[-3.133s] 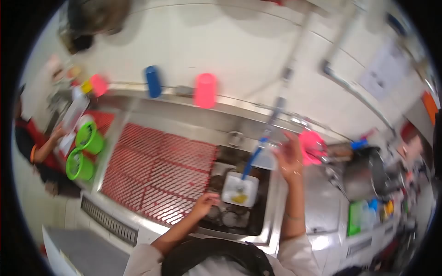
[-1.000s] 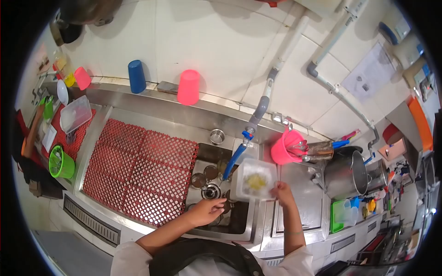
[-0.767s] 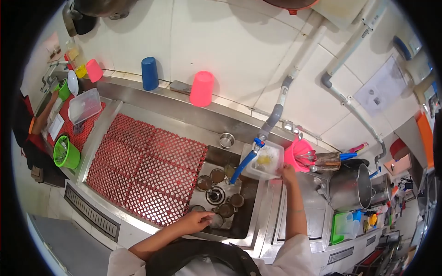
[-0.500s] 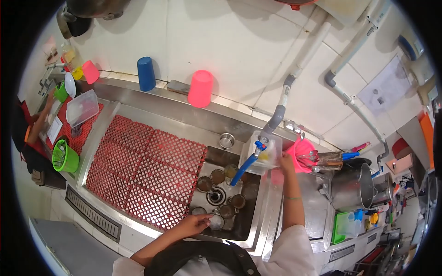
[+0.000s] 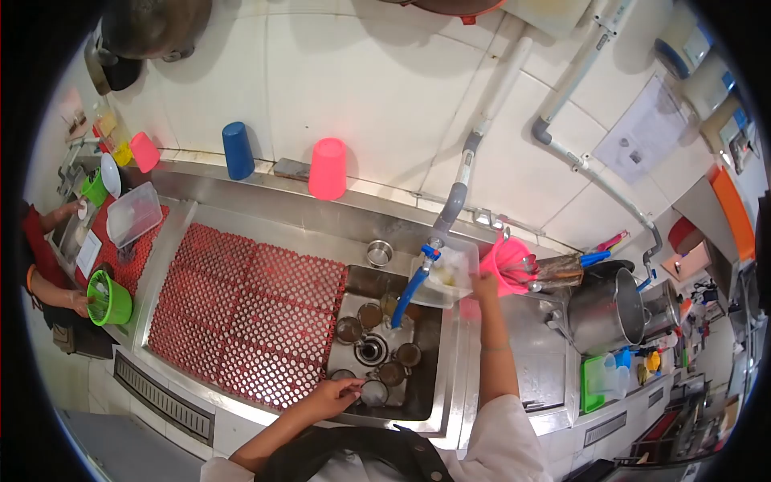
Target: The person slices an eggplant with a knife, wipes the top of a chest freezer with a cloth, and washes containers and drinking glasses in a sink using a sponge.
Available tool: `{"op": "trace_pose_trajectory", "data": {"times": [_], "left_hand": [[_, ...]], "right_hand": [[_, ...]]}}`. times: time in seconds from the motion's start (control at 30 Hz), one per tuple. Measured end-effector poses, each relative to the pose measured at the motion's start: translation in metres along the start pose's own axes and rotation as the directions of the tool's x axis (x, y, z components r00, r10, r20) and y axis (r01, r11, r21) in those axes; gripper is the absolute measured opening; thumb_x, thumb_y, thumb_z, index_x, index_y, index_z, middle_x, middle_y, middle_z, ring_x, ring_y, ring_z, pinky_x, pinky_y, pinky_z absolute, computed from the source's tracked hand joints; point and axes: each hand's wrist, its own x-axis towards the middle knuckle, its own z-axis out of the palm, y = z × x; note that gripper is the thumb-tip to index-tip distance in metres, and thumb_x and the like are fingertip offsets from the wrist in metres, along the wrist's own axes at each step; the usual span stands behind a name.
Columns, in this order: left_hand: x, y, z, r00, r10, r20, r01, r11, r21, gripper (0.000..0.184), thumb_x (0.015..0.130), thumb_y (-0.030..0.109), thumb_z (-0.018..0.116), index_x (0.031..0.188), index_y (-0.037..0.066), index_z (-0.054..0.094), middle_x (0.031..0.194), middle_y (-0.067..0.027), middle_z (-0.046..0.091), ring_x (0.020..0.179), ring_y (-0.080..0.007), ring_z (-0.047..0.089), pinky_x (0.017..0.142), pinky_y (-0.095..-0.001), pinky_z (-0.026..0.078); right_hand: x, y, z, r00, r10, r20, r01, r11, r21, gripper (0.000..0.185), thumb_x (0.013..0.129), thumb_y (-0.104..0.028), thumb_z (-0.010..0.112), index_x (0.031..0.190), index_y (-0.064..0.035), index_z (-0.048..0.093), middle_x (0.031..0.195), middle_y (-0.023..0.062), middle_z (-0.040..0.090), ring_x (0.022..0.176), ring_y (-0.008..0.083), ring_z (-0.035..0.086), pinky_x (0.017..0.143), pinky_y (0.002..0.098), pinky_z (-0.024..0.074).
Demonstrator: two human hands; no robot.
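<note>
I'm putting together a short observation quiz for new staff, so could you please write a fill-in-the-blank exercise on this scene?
1. The person's ____ hand holds the clear plastic container.
2. The cup standing between two pink cups is ____.
3. The mat next to the sink is ____.
4. The tub holding the spoons is ____.

Missing words: right; blue; red; pink.

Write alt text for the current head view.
A person's right hand grips a clear plastic container behind a blue hose at a steel sink; the left hand is near glass mugs inside it. A red mat lies left, a pink utensil tub right.
</note>
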Motion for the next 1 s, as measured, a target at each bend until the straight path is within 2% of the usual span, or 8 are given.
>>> {"op": "trace_pose_trajectory", "data": {"times": [0.07,0.27,0.33,0.4,0.47,0.63,0.77,1.0], "left_hand": [[-0.003,0.0,0.003,1.0,0.019,-0.001,-0.019,0.999,0.046,0.034,0.089,0.008,0.057,0.123,0.002,0.053,0.103,-0.0116,0.065,0.094,-0.0144,0.061,0.082,-0.0271,0.048],[-0.008,-0.005,0.015,0.997,0.075,0.005,-0.075,0.991,0.115,0.032,0.091,0.008,0.055,0.123,0.003,0.053,0.102,-0.0093,0.065,0.095,-0.0123,0.06,0.084,-0.0259,0.048],[-0.012,-0.006,0.019,0.998,0.059,-0.021,-0.055,0.985,0.164,0.032,0.091,0.008,0.055,0.123,0.004,0.053,0.102,-0.0074,0.065,0.092,-0.0112,0.06,0.083,-0.0255,0.048],[-0.016,-0.021,0.022,0.991,0.132,-0.036,-0.123,0.977,0.176,0.033,0.091,0.012,0.056,0.123,0.006,0.053,0.101,-0.0057,0.066,0.09,-0.0105,0.061,0.08,-0.0258,0.048],[-0.032,0.0,0.023,0.995,0.05,-0.088,-0.023,0.956,0.292,0.034,0.089,0.013,0.053,0.122,0.009,0.054,0.092,-0.0092,0.067,0.082,-0.0195,0.064,0.076,-0.0303,0.05],[-0.079,-0.031,0.015,0.946,0.105,-0.306,-0.08,0.993,0.092,0.032,0.089,0.013,0.052,0.121,0.009,0.055,0.083,-0.0075,0.066,0.076,-0.0172,0.063,0.072,-0.0308,0.05],[-0.147,-0.044,-0.023,0.896,-0.032,-0.443,-0.03,0.991,-0.131,0.033,0.089,0.013,0.054,0.121,0.01,0.056,0.081,-0.0051,0.065,0.076,-0.0128,0.062,0.07,-0.0275,0.05],[-0.319,-0.069,-0.107,0.682,0.093,-0.725,0.053,0.983,0.176,0.03,0.087,0.02,0.059,0.116,0.011,0.06,0.063,-0.003,0.054,0.06,-0.0113,0.051,0.057,-0.0276,0.043]], "right_hand": [[-0.006,0.0,0.001,0.997,0.049,-0.067,-0.048,0.999,0.015,0.034,0.074,-0.018,0.069,0.098,0.0034,0.057,0.086,0.0249,0.061,0.082,0.0363,0.062,0.074,0.0424,0.0469],[-0.139,-0.097,-0.023,0.816,-0.417,-0.401,0.48,0.875,0.066,0.033,0.079,-0.016,0.065,0.102,0.0042,0.053,0.099,0.0241,0.058,0.093,0.037,0.058,0.084,0.0424,0.0431],[-0.166,-0.084,-0.001,0.774,-0.531,-0.346,0.576,0.817,0.034,0.026,0.079,-0.014,0.065,0.096,0.0022,0.053,0.087,0.0169,0.058,0.081,0.0319,0.058,0.078,0.0402,0.0453],[-0.2,-0.087,0.021,0.942,-0.318,-0.107,0.335,0.891,0.305,0.018,0.08,-0.01,0.064,0.089,0.0006,0.054,0.077,0.0121,0.056,0.071,0.0243,0.055,0.07,0.0347,0.0463],[-0.228,-0.068,0.05,0.94,-0.317,0.131,0.241,0.883,0.403,0.006,0.079,-0.003,0.06,0.08,-0.0019,0.054,0.07,0.0076,0.056,0.064,0.0159,0.054,0.061,0.0292,0.0455],[-0.316,-0.041,0.128,0.683,-0.28,0.675,-0.036,0.91,0.414,0.024,0.088,-0.016,0.059,0.068,-0.0037,0.057,0.052,0.0039,0.055,0.046,0.01,0.052,0.042,0.0257,0.0405],[-0.371,-0.146,0.128,0.465,-0.557,0.688,0.345,0.83,0.439,0.032,0.087,-0.02,0.06,0.06,-0.0044,0.055,0.049,0.0005,0.051,0.043,0.0068,0.043,0.041,0.0245,0.0336],[-0.466,-0.291,0.194,0.47,-0.566,0.677,0.186,0.813,0.551,0.019,0.079,-0.014,0.07,0.07,-0.0057,0.055,0.058,-0.0023,0.05,0.052,0.0058,0.044,0.049,0.0222,0.0362]]}}
